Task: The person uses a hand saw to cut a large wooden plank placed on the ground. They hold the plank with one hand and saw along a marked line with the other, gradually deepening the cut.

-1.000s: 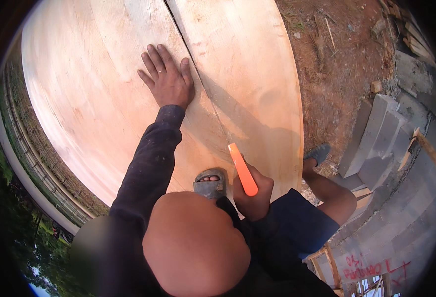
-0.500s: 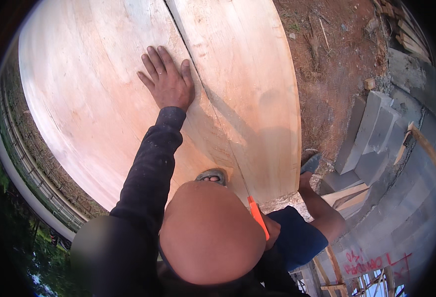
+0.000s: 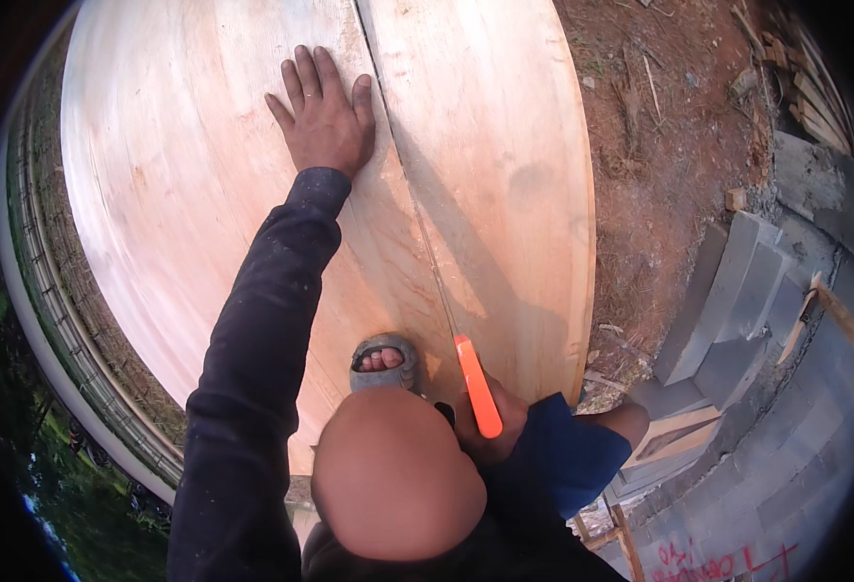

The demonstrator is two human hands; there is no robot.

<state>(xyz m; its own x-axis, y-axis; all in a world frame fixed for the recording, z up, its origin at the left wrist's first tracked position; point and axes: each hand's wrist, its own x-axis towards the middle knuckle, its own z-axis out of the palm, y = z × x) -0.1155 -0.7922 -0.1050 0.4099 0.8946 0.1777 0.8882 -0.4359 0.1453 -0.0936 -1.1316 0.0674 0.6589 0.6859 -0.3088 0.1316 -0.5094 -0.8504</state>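
A large pale plywood sheet (image 3: 184,242) lies below me, split lengthwise by a narrow cut (image 3: 374,58) that is wider toward the far end. My left hand (image 3: 328,126) rests flat on the sheet just left of the cut, fingers spread. Close to my body, my right hand (image 3: 510,415) grips the orange handle of a handsaw (image 3: 477,386). Its thin blade shows nearly edge-on, in line with the cut. Part of the right hand is hidden behind the handle and my leg. My foot in a grey sandal (image 3: 385,361) stands on the sheet, left of the saw.
Reddish bare ground (image 3: 655,175) borders the sheet on the right. Beyond it are grey concrete blocks (image 3: 728,296), a block wall (image 3: 786,485) with red markings and stacked wood scraps (image 3: 820,102). A pale curved edge and greenery lie at far left.
The view has shifted. The saw handle now appears farther forward along the cut, with more of it and the right hand showing. My left hand stays flat beside the cut.
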